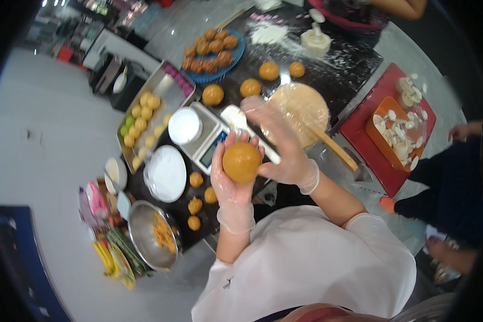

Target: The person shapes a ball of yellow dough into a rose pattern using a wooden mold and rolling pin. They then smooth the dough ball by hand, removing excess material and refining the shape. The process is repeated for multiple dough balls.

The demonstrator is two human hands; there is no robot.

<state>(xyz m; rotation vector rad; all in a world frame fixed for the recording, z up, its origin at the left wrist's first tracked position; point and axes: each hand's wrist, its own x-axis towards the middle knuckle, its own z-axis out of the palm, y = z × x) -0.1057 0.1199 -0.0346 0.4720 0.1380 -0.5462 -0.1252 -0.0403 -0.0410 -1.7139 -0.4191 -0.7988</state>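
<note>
A large smooth orange-brown dough ball [242,162] rests in my left hand [230,185], which wears a clear plastic glove. My right hand [286,147], gloved too, is spread beside the ball, its thumb near the ball's right edge; whether it touches cannot be told. Beyond my hands lie a white spatula [261,141] and a digital scale [205,155] bearing a white bowl [185,125]. A round of pale dough under plastic film [296,106] carries a wooden-handled tool [332,148]. More orange balls [213,95] sit farther back, and smaller ones [196,179] lie at the left.
At left stand a metal tray of coloured balls [139,139], a white plate [167,174] and a steel bowl of orange filling [151,235]. A blue plate of brown balls [213,74] is farther back. Right are a red board [356,116] and an orange mold box [380,139]. Other people stand nearby.
</note>
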